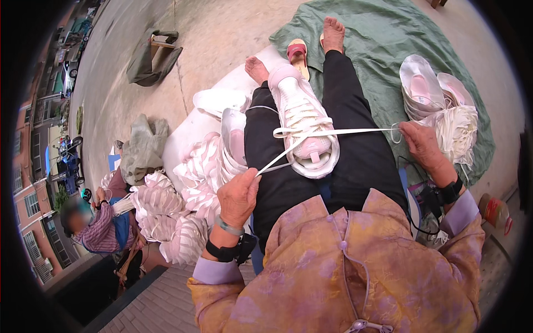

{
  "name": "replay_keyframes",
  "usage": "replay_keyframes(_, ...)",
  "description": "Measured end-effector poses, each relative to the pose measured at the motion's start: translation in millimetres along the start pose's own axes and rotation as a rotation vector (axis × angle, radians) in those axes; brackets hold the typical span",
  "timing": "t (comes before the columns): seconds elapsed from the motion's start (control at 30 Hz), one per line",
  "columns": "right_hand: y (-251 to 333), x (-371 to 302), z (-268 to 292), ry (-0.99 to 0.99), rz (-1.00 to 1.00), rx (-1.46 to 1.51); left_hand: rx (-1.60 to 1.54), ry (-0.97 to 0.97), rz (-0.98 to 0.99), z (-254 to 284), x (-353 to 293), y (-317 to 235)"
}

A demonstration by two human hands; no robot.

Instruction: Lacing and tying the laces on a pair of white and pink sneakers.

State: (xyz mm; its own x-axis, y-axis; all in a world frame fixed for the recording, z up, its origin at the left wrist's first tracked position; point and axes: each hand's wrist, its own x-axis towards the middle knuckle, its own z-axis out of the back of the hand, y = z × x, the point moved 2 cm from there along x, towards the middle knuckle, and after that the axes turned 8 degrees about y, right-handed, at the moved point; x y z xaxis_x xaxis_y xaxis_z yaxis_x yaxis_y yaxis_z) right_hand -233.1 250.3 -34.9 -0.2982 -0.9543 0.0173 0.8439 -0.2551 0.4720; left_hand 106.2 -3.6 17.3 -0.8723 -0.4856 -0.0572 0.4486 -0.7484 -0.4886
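Note:
A pale pink and white sneaker (pixel 292 100) rests across my lap, its toe pointing away from me and its tongue and heel opening toward me. White lace is threaded crosswise up its front. My left hand (pixel 237 197), left of the heel, pinches one end of the shoelace (pixel 355 132) between thumb and fingers. Out to the right, my right hand (pixel 425 143) closes on the other end, with a small loop of lace hanging beside the fingertips. Both ends are drawn out from the top of the lacing, and they cross over the tongue.
Pink and white shoe uppers (pixel 202 172) are piled at my left. More uppers (pixel 420 83) and a white lace bundle (pixel 458 130) lie at my right on a green cloth (pixel 377 33). Another person (pixel 105 230) sits at far left. A red slipper (pixel 297 55) lies near my bare feet.

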Motion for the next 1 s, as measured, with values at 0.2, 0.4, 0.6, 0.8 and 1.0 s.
replay_keyframes(0.2,-6.3,-8.6,-3.2,-0.034,-0.034,-0.015,0.144,-0.108,-0.096,7.6,-23.9,23.4)
replay_keyframes(0.4,-19.1,-13.3,-0.1,-0.048,-0.094,-0.008,0.252,-0.031,-0.066,17.8,-45.6,45.7)
replay_keyframes(0.6,-17.0,-11.7,-3.6,-0.077,-0.051,0.008,0.321,0.012,-0.009,10.5,-60.5,59.2)
replay_keyframes(0.8,-19.1,-15.6,-7.9,-0.051,-0.109,0.035,0.345,0.057,0.028,7.2,-69.9,67.9)
replay_keyframes(1.0,-22.5,-18.7,-10.8,0.061,-0.201,0.034,0.321,0.071,0.052,9.5,-71.0,66.9)
